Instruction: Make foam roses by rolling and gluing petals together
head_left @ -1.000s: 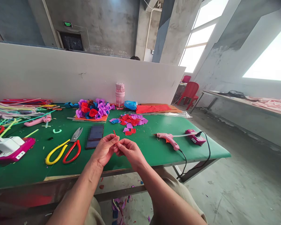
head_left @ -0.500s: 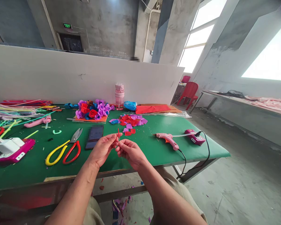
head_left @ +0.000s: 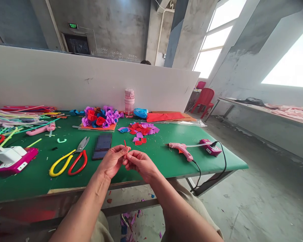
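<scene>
Red stick [head_left: 125, 143] poking above left fingers [head_left: 123, 152]
They're pinching it, can't tell if right fingers [head_left: 134, 157] are; visible end's skinny, straight.

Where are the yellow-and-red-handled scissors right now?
In the head view, the scissors lie on the green table, left of the person's left hand, between the dark phone and the magenta power strip.

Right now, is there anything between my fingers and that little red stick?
Nothing visible stands in the way. Your left hand pinches the red stick, whose tip pokes out above it, and your right hand is pinched close beside. The stick's lower part is hidden, so I can't see what's there.
</scene>
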A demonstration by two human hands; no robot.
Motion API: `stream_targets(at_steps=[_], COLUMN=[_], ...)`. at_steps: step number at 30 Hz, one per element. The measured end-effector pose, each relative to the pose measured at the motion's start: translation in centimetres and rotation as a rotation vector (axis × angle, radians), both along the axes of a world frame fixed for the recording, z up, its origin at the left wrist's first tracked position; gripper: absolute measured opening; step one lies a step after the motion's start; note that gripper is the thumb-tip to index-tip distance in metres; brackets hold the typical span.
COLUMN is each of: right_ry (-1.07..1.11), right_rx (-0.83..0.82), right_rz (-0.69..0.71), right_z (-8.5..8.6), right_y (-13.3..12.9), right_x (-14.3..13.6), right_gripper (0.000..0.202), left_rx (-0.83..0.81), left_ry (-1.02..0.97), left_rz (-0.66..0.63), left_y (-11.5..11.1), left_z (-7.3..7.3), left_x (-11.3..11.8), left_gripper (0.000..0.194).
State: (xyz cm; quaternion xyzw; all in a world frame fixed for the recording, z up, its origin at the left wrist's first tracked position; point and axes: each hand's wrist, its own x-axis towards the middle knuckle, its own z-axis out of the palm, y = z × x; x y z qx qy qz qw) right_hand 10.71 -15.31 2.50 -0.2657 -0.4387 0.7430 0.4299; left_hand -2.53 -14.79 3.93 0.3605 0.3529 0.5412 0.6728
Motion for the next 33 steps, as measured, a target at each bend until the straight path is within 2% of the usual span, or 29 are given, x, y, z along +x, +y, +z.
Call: stream_targets(at_steps=[7, 10, 13, 18, 22, 26, 30, 33], right_ry=[0.017, 0.055, 0.092, 0.104, 0.079, 0.063, 0.064, 0.041], right_rx=[-0.039, -0.063, -0.053, -0.031, -0.009, 0.034, 0.020, -0.007], right_rz=[0.036, 0.022, -0.012, -0.062, -0.052, -0.041, -0.054, -0.049], right_z=[-0.2, 0.0, 0.5, 0.7, 0.3, 0.9, 1.7, 1.3], right_y=[0.0, 0.1, 0.4, 0.9, 0.7, 0.0, -0.3, -0.8], right_x=[0.0, 0.2, 0.7, 1.6, 1.9, 1.9, 1.8, 1.9], right_gripper=[0.035, 0.034, 0.030, 0.028, 0.029, 0.029, 0.032, 0.031], left_rx=[0.010, 0.054, 0.060, 0.063, 0.063, 0.086, 0.099, 0.144], left_ry=[0.026, 0.043, 0.036, 0.052, 0.103, 0.111, 0.095, 0.105], left_rz=[0.024, -0.025, -0.050, 0.031, 0.083, 0.175, 0.265, 0.309], left_y=[-0.3, -0.1, 0.4, 1.3, 1.4, 0.0, -3.2, -5.4], left_z=[-0.3, -0.3, -0.7, -1.7, -1.9, -1.6, -0.9, 0.2], left_x=[0.4, 0.3, -0.1, -0.7, -0.3, 0.2, 0.6, 0.8], left_gripper=[0.041, 0.040, 0.049, 0.033, 0.031, 0.031, 0.031, 0.028])
